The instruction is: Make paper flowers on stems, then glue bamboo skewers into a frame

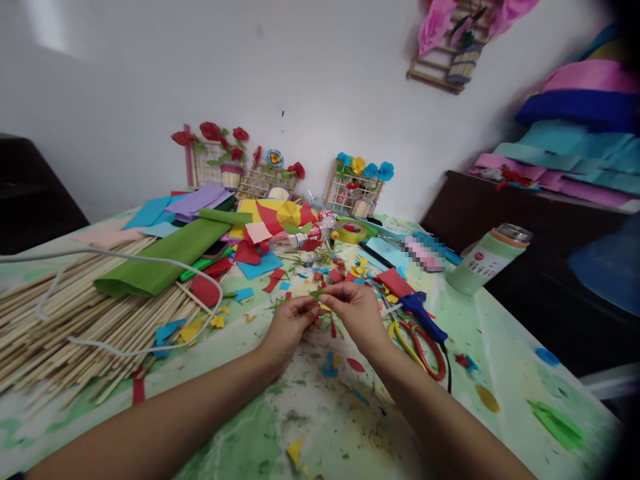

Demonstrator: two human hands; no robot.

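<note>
Both hands meet over the middle of the table, fingertips almost touching. My right hand pinches a small piece of green paper between thumb and index finger. My left hand is closed just below and beside it, its fingertips pressed together at the lower end of the same piece; how much it grips is partly hidden. Beside my right hand lie a blue glue gun and scissors with red and yellow handles. Scraps of red, yellow and blue paper lie around and beyond the hands.
Thin wooden sticks and a folded green paper sheet lie at left, crossed by a white cord. A plastic bottle and a roll of tape lie farther back. A green flask stands at right. Paper-flower lattices lean against the wall.
</note>
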